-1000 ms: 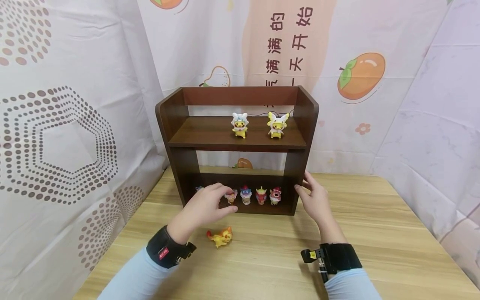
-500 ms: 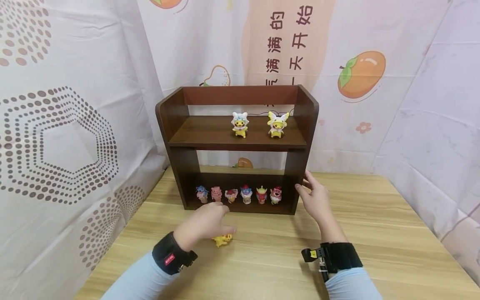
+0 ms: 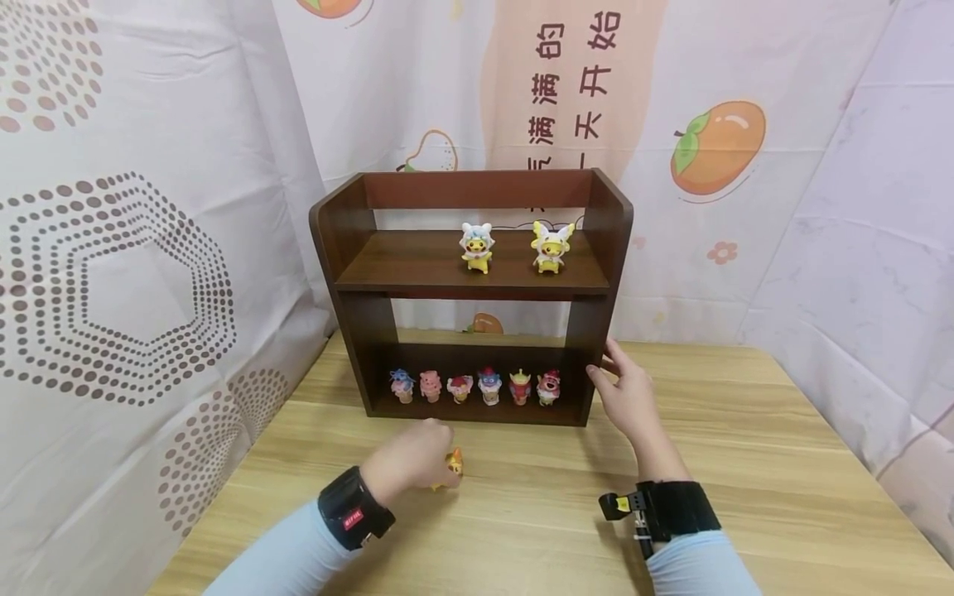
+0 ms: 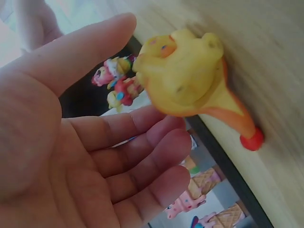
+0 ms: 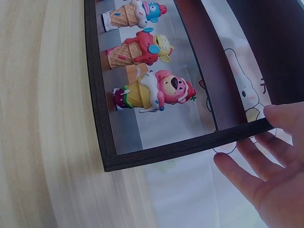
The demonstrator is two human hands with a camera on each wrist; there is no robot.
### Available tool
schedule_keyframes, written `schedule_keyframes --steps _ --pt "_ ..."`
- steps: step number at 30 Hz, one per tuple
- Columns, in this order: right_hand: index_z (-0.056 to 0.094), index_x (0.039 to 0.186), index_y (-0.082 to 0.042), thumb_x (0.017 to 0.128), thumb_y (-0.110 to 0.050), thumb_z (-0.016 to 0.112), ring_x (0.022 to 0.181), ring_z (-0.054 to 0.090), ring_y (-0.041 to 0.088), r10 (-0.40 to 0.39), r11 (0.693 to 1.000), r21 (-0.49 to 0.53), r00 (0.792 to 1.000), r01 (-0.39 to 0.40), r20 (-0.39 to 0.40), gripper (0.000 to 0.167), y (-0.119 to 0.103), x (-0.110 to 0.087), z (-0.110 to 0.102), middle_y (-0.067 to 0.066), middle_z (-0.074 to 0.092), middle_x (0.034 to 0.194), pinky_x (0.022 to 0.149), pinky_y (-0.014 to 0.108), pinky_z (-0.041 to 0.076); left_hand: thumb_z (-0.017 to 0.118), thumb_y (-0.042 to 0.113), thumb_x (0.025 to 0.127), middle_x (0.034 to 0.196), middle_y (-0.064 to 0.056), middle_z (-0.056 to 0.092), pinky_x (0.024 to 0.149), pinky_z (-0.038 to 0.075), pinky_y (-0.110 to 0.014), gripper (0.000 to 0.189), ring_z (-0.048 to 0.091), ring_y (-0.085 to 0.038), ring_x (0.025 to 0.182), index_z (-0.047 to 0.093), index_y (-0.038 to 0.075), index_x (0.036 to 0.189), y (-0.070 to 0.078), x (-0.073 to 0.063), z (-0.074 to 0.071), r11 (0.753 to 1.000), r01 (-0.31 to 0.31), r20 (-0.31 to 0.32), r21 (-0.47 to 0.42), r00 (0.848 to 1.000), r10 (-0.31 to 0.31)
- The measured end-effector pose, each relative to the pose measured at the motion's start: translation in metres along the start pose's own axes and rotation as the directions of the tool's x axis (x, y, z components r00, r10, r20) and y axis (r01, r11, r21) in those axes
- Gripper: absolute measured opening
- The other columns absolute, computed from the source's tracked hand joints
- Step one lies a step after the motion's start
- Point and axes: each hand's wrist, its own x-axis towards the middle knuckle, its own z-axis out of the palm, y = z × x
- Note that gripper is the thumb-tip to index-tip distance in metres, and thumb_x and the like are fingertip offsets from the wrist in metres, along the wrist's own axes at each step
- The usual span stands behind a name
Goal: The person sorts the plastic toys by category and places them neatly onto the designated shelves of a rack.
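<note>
A yellow and orange toy figurine with a red-tipped tail lies on the table in front of the shelf. My left hand is right over it, thumb and fingers spread to either side; the hand partly hides the figurine in the head view. In the left wrist view, fingertips are at its edge while the thumb stands apart from it. My right hand holds the right side panel of the brown wooden shelf, thumb at the front edge and fingers along the outside.
On the lower shelf stands a row of several ice-cream-cone figurines, among them a pink bear and a red-bodied one. Two yellow figurines with white hoods, one central and one rightward, occupy the upper shelf. Printed curtains surround the wooden table.
My left hand has drawn back from the lower shelf, uncovering the left-hand figurines there, and has come down to the yellow figurine on the table. My right hand stays at the shelf's side.
</note>
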Motion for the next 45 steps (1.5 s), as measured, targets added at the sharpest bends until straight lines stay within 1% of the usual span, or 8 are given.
schedule_keyframes --steps 4,9,19,30,35,38,41,45 --pt "0.046 0.155 -0.018 0.101 -0.009 0.064 0.122 0.061 0.039 0.0 1.0 0.008 1.0 0.0 0.007 0.058 0.0 0.0 0.0 0.017 0.056 0.145 0.087 0.052 0.055 0.089 0.031 0.069 0.069 0.003 0.053 0.051 0.045 -0.028 0.037 0.05 -0.012 0.058 0.055 0.016 0.07 0.001 0.0 0.004 1.0 0.017 0.003 0.012 1.0 -0.018" --pt "0.047 0.154 -0.017 0.101 -0.01 0.063 0.122 0.061 0.04 0.002 1.0 0.014 1.0 -0.003 0.012 0.056 0.0 0.0 0.0 0.018 0.055 0.145 0.088 0.053 0.054 0.09 0.03 0.068 0.069 0.004 0.053 0.051 0.045 -0.028 0.037 0.05 -0.012 0.057 0.055 0.017 0.07 0.002 0.0 0.007 1.0 0.018 -0.001 0.017 1.0 -0.018" --pt "0.049 0.152 -0.015 0.1 -0.009 0.064 0.122 0.061 0.039 0.007 1.0 0.022 1.0 -0.008 0.008 0.055 0.0 0.001 0.0 0.017 0.056 0.144 0.088 0.05 0.054 0.085 0.025 0.066 0.068 0.006 0.052 0.053 0.045 -0.029 0.033 0.049 -0.011 0.058 0.053 0.021 0.061 0.004 0.003 0.012 0.996 -0.027 -0.038 0.087 0.999 0.03" --pt "0.048 0.153 -0.015 0.1 -0.008 0.064 0.121 0.062 0.039 -0.001 1.0 0.009 1.0 0.001 0.004 0.056 0.0 0.001 -0.001 0.016 0.057 0.144 0.086 0.051 0.055 0.087 0.022 0.064 0.07 0.005 0.051 0.053 0.043 -0.029 0.034 0.048 -0.012 0.059 0.053 0.021 0.062 0.004 0.005 0.019 0.994 -0.017 -0.046 0.112 0.999 0.022" --pt "0.048 0.153 -0.015 0.1 -0.008 0.064 0.12 0.062 0.039 -0.011 1.0 0.015 1.0 0.011 0.006 0.056 0.0 0.0 -0.001 0.017 0.057 0.143 0.086 0.05 0.055 0.089 0.027 0.066 0.071 0.004 0.052 0.053 0.045 -0.029 0.035 0.049 -0.012 0.06 0.055 0.02 0.063 0.004 0.006 0.023 0.992 -0.003 -0.05 0.125 0.999 0.009" --pt "0.048 0.153 -0.015 0.1 -0.007 0.064 0.12 0.063 0.039 -0.014 1.0 0.015 1.0 0.014 0.006 0.056 0.0 0.0 -0.002 0.017 0.057 0.144 0.086 0.05 0.055 0.089 0.03 0.067 0.072 0.004 0.053 0.052 0.045 -0.028 0.035 0.05 -0.012 0.059 0.056 0.02 0.065 0.004 0.007 0.024 0.993 0.011 -0.047 0.118 0.999 -0.005" --pt "0.048 0.153 -0.016 0.1 -0.007 0.064 0.12 0.062 0.039 -0.015 1.0 0.014 1.0 0.015 0.003 0.056 0.001 0.0 -0.002 0.017 0.057 0.143 0.086 0.051 0.055 0.089 0.03 0.068 0.073 0.004 0.053 0.05 0.045 -0.028 0.035 0.05 -0.012 0.059 0.056 0.019 0.066 0.005 0.007 0.024 0.993 0.024 -0.05 0.112 0.999 -0.018" --pt "0.049 0.153 -0.015 0.1 -0.007 0.064 0.12 0.062 0.04 -0.015 1.0 0.012 1.0 0.015 0.006 0.056 0.001 0.0 -0.001 0.017 0.057 0.143 0.086 0.052 0.055 0.088 0.026 0.069 0.073 0.003 0.053 0.049 0.044 -0.028 0.033 0.05 -0.012 0.059 0.056 0.019 0.065 0.007 0.005 0.022 0.995 0.029 -0.055 0.099 0.998 -0.024"
